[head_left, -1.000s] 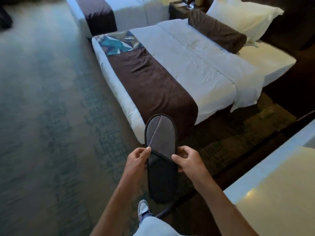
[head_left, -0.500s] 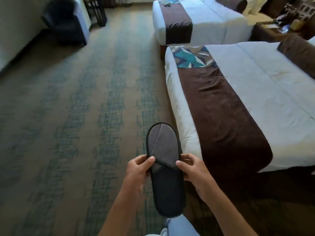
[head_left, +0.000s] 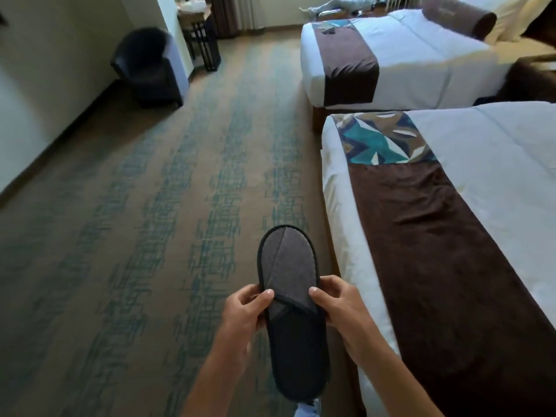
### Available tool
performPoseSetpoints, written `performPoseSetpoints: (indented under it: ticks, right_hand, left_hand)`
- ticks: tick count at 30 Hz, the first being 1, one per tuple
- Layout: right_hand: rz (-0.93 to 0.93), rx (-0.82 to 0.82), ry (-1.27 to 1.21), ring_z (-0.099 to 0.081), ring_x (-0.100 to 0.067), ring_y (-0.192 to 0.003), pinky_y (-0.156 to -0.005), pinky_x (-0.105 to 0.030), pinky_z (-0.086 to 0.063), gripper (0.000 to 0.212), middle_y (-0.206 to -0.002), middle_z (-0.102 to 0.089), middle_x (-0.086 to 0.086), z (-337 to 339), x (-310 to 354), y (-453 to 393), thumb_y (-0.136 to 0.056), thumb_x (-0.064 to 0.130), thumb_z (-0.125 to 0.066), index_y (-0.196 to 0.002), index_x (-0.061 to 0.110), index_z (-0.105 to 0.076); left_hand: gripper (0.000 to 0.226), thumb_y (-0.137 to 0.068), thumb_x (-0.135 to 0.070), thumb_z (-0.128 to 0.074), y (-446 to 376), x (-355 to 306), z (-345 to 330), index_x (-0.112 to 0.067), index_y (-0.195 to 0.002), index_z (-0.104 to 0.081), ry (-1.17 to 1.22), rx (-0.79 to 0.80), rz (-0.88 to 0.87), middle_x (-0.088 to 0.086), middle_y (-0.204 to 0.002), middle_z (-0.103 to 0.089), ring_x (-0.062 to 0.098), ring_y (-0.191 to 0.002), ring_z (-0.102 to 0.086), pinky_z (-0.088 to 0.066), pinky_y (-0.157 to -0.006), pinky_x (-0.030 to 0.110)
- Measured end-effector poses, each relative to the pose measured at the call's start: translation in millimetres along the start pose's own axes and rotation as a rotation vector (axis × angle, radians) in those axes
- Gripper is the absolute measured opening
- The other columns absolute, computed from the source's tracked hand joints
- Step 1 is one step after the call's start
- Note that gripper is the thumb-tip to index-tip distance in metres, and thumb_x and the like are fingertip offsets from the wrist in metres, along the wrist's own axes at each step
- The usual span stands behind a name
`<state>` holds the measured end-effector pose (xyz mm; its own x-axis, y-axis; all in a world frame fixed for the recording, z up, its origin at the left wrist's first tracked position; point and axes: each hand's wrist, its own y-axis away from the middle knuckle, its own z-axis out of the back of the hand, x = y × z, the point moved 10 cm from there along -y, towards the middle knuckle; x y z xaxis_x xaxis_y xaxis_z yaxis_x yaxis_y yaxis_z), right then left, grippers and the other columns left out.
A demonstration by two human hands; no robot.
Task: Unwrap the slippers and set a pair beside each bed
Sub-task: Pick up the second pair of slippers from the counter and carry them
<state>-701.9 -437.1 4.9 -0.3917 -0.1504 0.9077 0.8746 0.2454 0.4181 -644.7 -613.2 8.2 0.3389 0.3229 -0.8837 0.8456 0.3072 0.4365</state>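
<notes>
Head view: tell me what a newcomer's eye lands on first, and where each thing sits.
First comes the dark grey slipper held up at bottom centre, the left hand and right hand pinching its sides. To the right, the near bed shows white linen crossed by a brown runner with a teal patterned end. The far bed lies beyond it at upper right, and a dark armchair stands by the left wall.

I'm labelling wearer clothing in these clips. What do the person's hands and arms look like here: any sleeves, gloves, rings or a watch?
Both the left hand and the right hand are bare, with no gloves. The forearms are uncovered right down to the bottom edge of the picture, so no sleeve shows. No watch, bracelet or ring is visible on either side.
</notes>
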Motion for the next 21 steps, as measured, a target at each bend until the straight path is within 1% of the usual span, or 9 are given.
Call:
performPoseSetpoints:
  ticks: [4,7,10,13,14,15,17,19,21]
  right_hand:
    - [-0.001,-0.043,-0.019,-0.070,-0.020,-0.097,-0.087,-0.041,-0.059,0.012,-0.103,-0.073,-0.006,22.1,31.1,-54.0,-0.090,0.020,-0.065,-0.102,0.019,-0.065]
    - [-0.015,-0.127,-0.062,-0.071,-0.021,-0.097,-0.087,-0.042,-0.059,0.019,-0.104,-0.074,-0.007,45.7,41.0,-83.6,-0.088,0.022,-0.067,-0.106,0.016,-0.066]
    - [-0.027,-0.257,-0.106,-0.071,-0.025,-0.096,-0.086,-0.042,-0.057,0.025,-0.100,-0.075,-0.008,75.7,41.1,-98.6,-0.082,0.026,-0.069,-0.104,0.014,-0.068]
    - [-0.041,-0.387,-0.165,-0.071,-0.026,-0.089,-0.084,-0.045,-0.056,0.010,-0.094,-0.075,-0.011,107.4,42.0,-97.7,-0.086,0.014,-0.068,-0.095,0.011,-0.070]
    - [-0.049,-0.435,-0.187,-0.070,-0.025,-0.085,-0.083,-0.046,-0.057,0.007,-0.093,-0.074,-0.014,118.7,40.7,-93.5,-0.087,0.010,-0.066,-0.094,0.008,-0.069]
    - [-0.053,-0.490,-0.212,-0.069,-0.024,-0.083,-0.082,-0.047,-0.057,0.008,-0.094,-0.074,-0.018,131.1,39.0,-87.0,-0.088,0.008,-0.065,-0.094,0.004,-0.068]
    - [-0.054,-0.598,-0.252,-0.071,-0.026,-0.086,-0.083,-0.049,-0.057,0.012,-0.099,-0.073,-0.022,156.5,33.9,-68.4,-0.089,0.009,-0.065,-0.097,0.000,-0.067]
    - [-0.067,-0.711,-0.295,-0.073,-0.027,-0.093,-0.086,-0.048,-0.059,0.013,-0.098,-0.075,-0.016,182.4,20.6,-40.1,-0.088,0.012,-0.065,-0.099,0.004,-0.069]
    - [-0.099,-0.856,-0.337,-0.073,-0.025,-0.094,-0.087,-0.044,-0.059,0.014,-0.097,-0.076,-0.010,206.8,3.7,0.3,-0.088,0.014,-0.066,-0.100,0.008,-0.070]
  left_hand:
    - [0.010,-0.088,-0.003,-0.062,-63.7,-27.0,-28.3,0.001,-0.094,-0.069,-0.031,0.035,0.011,0.013,-0.087,-0.076,0.023,-0.076,-0.070,-0.057,-0.064,0.031]
    - [0.014,-0.088,-0.003,-0.063,-106.1,-36.4,-56.4,0.004,-0.099,-0.067,-0.056,0.097,0.051,0.017,-0.090,-0.073,0.027,-0.079,-0.069,-0.057,-0.068,0.033]
    - [0.018,-0.086,-0.004,-0.065,-138.9,-41.1,-89.9,0.004,-0.102,-0.067,-0.115,0.186,0.071,0.018,-0.094,-0.074,0.027,-0.082,-0.068,-0.055,-0.073,0.035]
    - [0.028,-0.085,-0.008,-0.069,-162.0,-41.0,-128.4,0.004,-0.110,-0.065,-0.174,0.294,0.097,0.020,-0.100,-0.073,0.029,-0.087,-0.068,-0.054,-0.085,0.045]
    - [0.027,-0.085,-0.008,-0.069,-165.7,-39.0,-143.9,0.003,-0.109,-0.066,-0.198,0.338,0.111,0.020,-0.099,-0.074,0.029,-0.087,-0.068,-0.053,-0.087,0.047]
    - [0.022,-0.086,-0.007,-0.068,-167.5,-36.8,-161.4,0.002,-0.105,-0.068,-0.227,0.389,0.123,0.018,-0.096,-0.074,0.029,-0.086,-0.068,-0.053,-0.086,0.047]
    - [0.010,-0.087,-0.006,-0.066,-165.2,-28.9,-200.2,-0.002,-0.094,-0.072,-0.276,0.504,0.147,0.014,-0.087,-0.076,0.024,-0.080,-0.070,-0.056,-0.079,0.040]
    - [0.007,-0.087,-0.006,-0.066,-153.3,-13.8,-240.1,-0.004,-0.089,-0.073,-0.330,0.624,0.177,0.012,-0.082,-0.075,0.024,-0.076,-0.069,-0.055,-0.073,0.035]
    - [0.010,-0.086,-0.009,-0.067,-129.9,5.7,-280.9,0.000,-0.091,-0.071,-0.396,0.770,0.200,0.013,-0.080,-0.072,0.027,-0.076,-0.065,-0.052,-0.071,0.035]
